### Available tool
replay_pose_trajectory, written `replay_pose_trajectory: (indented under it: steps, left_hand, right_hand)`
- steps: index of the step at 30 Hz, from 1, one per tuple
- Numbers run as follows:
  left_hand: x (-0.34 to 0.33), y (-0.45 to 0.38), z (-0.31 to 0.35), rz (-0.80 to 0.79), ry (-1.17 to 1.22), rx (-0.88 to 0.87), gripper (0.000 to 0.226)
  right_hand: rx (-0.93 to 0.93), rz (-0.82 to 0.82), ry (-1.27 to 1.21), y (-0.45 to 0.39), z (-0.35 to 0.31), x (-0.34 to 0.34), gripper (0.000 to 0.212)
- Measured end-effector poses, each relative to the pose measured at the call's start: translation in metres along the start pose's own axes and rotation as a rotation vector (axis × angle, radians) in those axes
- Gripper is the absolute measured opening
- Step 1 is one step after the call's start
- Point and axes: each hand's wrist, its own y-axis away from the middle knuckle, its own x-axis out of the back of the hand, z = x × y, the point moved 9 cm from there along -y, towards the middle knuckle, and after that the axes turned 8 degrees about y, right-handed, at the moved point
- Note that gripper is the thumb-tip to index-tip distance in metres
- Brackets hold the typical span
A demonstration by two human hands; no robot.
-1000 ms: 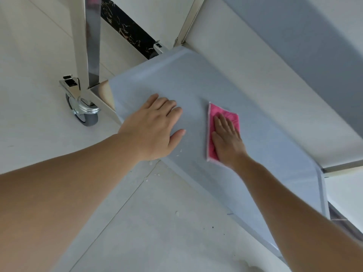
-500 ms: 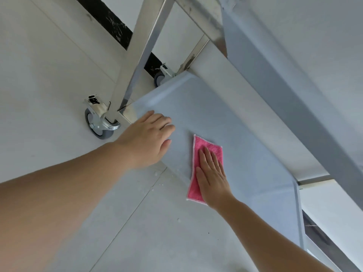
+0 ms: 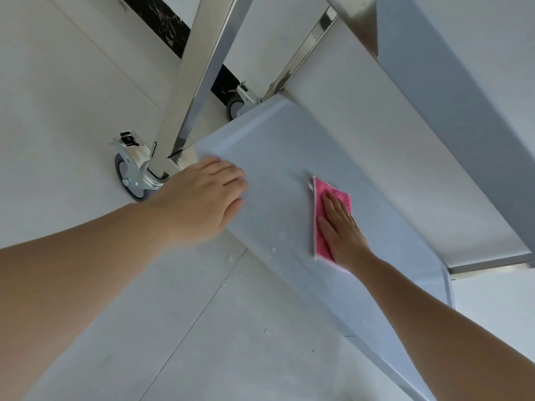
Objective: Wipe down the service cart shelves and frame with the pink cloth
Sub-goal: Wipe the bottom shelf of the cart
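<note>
both hands lay flat w/ fingers straight on bottom shelf (image 3: 278, 146): right hand (image 3: 341, 230) pressed pink cloth (image 3: 321, 215) mid-shelf, left hand (image 3: 202, 198) rested on shelf's near corner, by caster (image 3: 130, 175) & steel post (image 3: 199, 68).

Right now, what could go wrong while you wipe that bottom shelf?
The cart stands on wheels; leaning the left hand on the bottom shelf corner might make it roll. White crumbs near the shelf's front edge could get swept onto the floor by the pink cloth under the right hand.
</note>
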Motion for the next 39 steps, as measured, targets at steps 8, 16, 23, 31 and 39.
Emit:
replay_pose_trajectory:
  steps: [8, 16, 23, 31, 39]
  left_hand:
    - [-0.009, -0.001, -0.006, 0.083, -0.004, -0.013, 0.036]
    - [-0.005, 0.000, -0.003, 0.090, -0.026, -0.012, 0.033]
    - [-0.008, 0.000, -0.003, 0.050, -0.039, 0.002, 0.034]
    - [-0.004, 0.001, 0.000, 0.023, -0.023, 0.040, 0.041]
    - [-0.003, 0.000, -0.002, -0.020, 0.011, 0.053, 0.039]
  right_hand:
    - [-0.270, 0.058, -0.186, -0.088, 0.100, -0.002, 0.052]
    - [-0.444, 0.037, -0.147, -0.139, 0.113, 0.007, 0.052]
    - [-0.078, 0.024, 0.196, -0.128, 0.054, 0.008, 0.046]
    - [0.127, 0.063, 0.109, -0.038, -0.064, 0.020, 0.050]
    - [0.049, 0.017, -0.179, 0.027, -0.127, 0.026, 0.065]
